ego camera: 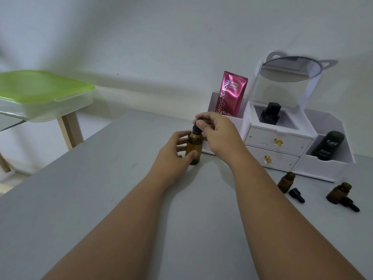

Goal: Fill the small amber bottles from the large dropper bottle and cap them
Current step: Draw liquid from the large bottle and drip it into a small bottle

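The large amber dropper bottle [193, 147] stands upright on the grey table [101, 199], just left of the white organizer. My left hand [174, 151] grips its body from the left. My right hand [217, 131] pinches its black dropper cap [196, 128] from above. Two small amber bottles stand uncapped at the right: one [285, 181] nearer the organizer, the other [338, 193] further right. A black dropper cap [296, 195] lies beside the first, and another [351, 206] lies by the second.
A white drawer organizer [278, 142] with a round mirror [289, 69] stands against the wall, holding a pink pouch [231, 92], a black bottle [270, 114] and a black tube [328, 145]. A green-lidded clear box [44, 96] sits on a side table at the left.
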